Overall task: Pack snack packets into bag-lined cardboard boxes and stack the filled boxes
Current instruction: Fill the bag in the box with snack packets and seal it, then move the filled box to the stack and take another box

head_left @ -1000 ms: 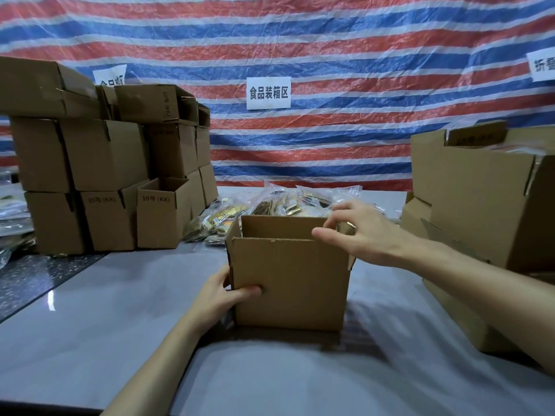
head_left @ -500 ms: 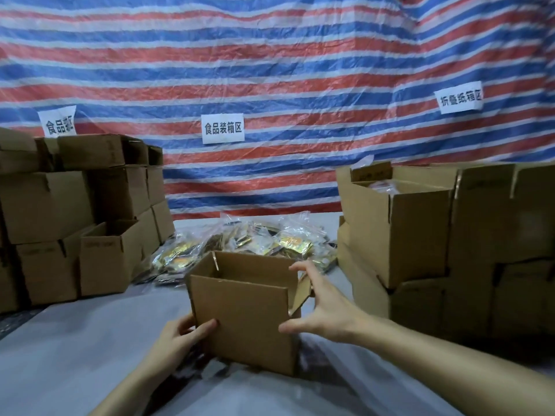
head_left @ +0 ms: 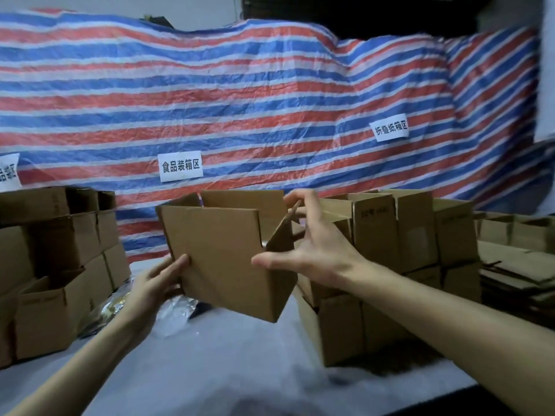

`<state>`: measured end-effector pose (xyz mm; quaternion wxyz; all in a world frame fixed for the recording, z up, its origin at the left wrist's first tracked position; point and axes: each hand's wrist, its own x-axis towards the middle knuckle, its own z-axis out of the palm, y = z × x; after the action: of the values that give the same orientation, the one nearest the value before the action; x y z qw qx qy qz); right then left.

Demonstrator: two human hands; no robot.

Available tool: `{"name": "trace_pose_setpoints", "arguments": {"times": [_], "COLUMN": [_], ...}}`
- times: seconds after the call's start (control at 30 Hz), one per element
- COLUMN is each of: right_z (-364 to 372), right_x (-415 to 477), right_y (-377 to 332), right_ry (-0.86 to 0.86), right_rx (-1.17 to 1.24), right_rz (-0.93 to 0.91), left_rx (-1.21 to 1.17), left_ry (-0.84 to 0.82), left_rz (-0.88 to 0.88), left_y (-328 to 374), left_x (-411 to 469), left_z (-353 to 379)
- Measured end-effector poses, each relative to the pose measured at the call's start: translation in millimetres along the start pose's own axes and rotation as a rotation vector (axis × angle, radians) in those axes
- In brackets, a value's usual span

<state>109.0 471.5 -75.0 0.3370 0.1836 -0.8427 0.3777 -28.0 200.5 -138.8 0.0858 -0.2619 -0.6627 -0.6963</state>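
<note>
An open-topped cardboard box [head_left: 222, 253] hangs tilted above the table, held between both hands. My left hand [head_left: 156, 283] grips its lower left side, thumb on the front face. My right hand [head_left: 312, 250] holds the right side, thumb on the front face and fingers round the raised right flap. The inside of the box is hidden. Snack packets [head_left: 114, 307] in clear wrap lie on the table behind my left hand, mostly covered by the box.
Stacked cardboard boxes [head_left: 57, 259] stand at the left; more open boxes [head_left: 390, 241] are stacked at the right, with flattened cardboard [head_left: 516, 274] beyond. The grey table [head_left: 225, 364] lies below. A striped tarp with paper signs hangs behind.
The box has left the table and now hangs tilted in the air. Both hands rose with it, and the view has swung up and to the right.
</note>
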Motion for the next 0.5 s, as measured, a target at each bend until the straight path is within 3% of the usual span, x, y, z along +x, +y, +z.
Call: {"name": "trace_pose_setpoints", "arguments": {"times": [0.27, 0.5], "right_z": [-101.5, -150.1], "right_x": [0.0, 13.3], "right_y": [-34.3, -42.3], "right_ry": [0.195, 0.395], "right_rx": [-0.052, -0.009], "right_rz": [-0.019, 0.06], "left_rx": [-0.09, -0.076], "left_ry": [-0.037, -0.024], "left_rz": [0.173, 0.205], "left_y": [72.5, 97.5], "left_x": [22.8, 40.4], "left_z": [96.4, 149.7]}}
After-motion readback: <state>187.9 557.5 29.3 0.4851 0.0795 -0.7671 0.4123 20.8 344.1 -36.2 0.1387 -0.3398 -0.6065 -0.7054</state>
